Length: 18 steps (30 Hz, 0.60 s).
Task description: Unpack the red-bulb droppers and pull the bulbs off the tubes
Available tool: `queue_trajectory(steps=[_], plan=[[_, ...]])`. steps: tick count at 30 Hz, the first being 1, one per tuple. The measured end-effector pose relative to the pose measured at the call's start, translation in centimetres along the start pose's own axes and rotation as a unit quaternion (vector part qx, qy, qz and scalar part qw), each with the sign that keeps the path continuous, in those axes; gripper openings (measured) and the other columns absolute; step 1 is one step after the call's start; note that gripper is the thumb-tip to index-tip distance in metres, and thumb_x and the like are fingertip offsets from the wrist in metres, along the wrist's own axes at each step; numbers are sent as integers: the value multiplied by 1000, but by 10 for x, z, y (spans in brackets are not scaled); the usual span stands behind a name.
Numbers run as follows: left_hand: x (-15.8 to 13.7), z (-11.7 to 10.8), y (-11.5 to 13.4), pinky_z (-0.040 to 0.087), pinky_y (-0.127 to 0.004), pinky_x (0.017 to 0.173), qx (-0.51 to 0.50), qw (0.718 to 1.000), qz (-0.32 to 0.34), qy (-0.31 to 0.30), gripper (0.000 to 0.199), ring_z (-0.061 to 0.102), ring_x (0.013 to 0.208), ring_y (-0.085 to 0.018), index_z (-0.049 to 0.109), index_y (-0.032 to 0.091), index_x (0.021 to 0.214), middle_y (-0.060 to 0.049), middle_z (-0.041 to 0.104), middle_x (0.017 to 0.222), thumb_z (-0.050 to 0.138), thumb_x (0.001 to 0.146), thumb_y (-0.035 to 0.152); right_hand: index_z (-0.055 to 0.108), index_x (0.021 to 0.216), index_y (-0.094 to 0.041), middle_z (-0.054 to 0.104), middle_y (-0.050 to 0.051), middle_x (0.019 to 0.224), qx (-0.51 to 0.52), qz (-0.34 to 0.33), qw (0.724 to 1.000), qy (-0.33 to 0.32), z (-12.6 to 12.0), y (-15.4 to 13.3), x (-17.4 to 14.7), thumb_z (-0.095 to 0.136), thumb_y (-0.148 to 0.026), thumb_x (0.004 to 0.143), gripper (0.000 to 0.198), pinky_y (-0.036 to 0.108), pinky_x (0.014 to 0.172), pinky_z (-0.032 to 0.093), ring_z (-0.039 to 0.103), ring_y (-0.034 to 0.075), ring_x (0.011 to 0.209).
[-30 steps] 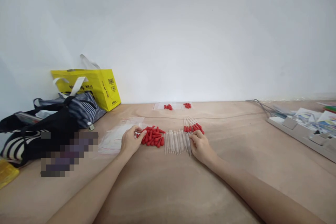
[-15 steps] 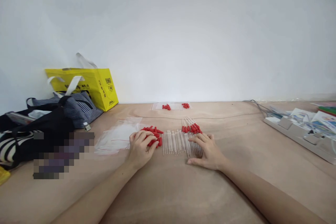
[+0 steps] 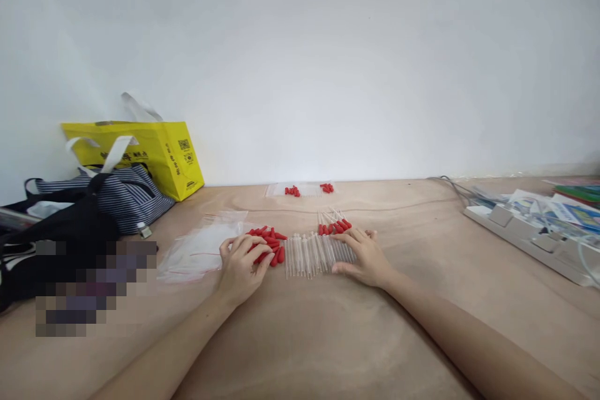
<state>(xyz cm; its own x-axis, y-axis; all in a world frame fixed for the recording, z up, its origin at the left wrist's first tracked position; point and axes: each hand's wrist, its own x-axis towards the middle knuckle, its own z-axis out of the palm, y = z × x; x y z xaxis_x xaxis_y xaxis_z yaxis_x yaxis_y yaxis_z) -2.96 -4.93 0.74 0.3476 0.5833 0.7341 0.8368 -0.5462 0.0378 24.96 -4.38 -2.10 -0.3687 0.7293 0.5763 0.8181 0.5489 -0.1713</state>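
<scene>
My left hand (image 3: 244, 262) is bent over a pile of red rubber bulbs (image 3: 280, 254), its thumb and forefinger pinched close together on one of them; the fingers partly cover the pile. Just right of it lies a row of clear glass dropper tubes (image 3: 302, 257), side by side. Over the right end of that row rests my right hand (image 3: 363, 257), thumb and fingers spread apart, touching the tubes without gripping one visibly. Behind the row, several droppers fitted with red bulbs (image 3: 341, 226) point away from me.
Clear plastic bags (image 3: 201, 247) lie left of the bulbs. At the back, another plastic bag (image 3: 274, 190) holds red bulbs and tubes. A yellow bag (image 3: 173, 162), a striped bag (image 3: 135, 200) and a black bag (image 3: 94, 225) stand left. A white power strip (image 3: 529, 244) sits right.
My right hand has shifted slightly left, and the tubes under it now lie closer to the rest of the row. My left hand stays at the red bulbs. The view has turned slightly right.
</scene>
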Motion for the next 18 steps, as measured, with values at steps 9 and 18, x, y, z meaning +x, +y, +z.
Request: queue_trajectory(steps=[9, 18], plan=[[1, 0, 1, 23, -38, 81, -16, 1000, 10, -2, 13, 55, 83, -17, 61, 22, 68, -1, 64, 79, 52, 76, 22, 63, 75, -21, 61, 6, 84, -117, 277, 953, -49, 7, 6, 51, 50, -40, 74, 23, 35, 74, 25, 51, 23, 87], [-1, 0, 1, 24, -38, 81, -25, 1000, 10, -13, 13, 54, 84, -17, 62, 22, 68, -1, 64, 80, 51, 76, 22, 63, 73, -13, 62, 13, 85, -171, 293, 936, -89, 14, -7, 60, 48, -29, 75, 21, 37, 72, 25, 51, 26, 87]])
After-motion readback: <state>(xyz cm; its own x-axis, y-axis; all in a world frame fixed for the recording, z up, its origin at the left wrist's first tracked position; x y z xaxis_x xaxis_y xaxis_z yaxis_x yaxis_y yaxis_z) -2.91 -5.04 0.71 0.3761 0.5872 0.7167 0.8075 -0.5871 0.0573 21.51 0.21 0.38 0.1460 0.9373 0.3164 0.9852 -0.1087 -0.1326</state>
